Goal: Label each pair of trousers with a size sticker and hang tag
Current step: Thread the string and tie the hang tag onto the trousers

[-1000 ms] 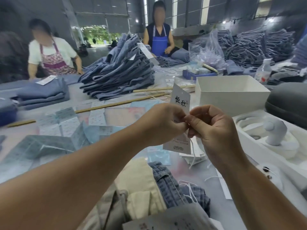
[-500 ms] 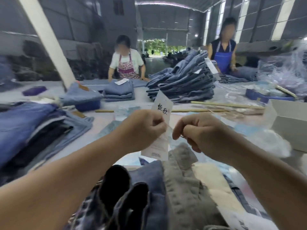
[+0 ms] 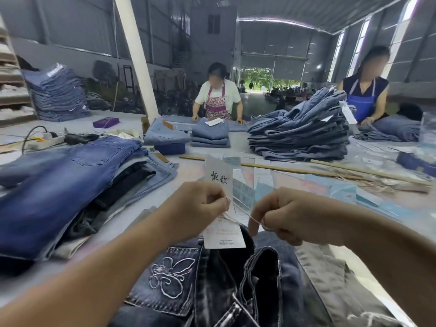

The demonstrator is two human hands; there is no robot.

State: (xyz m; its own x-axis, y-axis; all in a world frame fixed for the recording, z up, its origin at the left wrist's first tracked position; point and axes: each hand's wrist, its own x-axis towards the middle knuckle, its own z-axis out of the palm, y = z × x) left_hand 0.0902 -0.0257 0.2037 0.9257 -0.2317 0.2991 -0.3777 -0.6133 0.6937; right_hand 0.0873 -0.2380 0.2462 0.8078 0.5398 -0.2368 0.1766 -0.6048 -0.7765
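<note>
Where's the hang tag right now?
In the head view, centre frame: the hang tag is held up by the left hand, its string running to the right hand, above the dark jeans.

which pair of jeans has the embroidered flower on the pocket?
The dark jeans nearest the camera, directly below both hands. White flower stitching sits on the back pocket; the blue jeans at left have a plain pocket.
</note>
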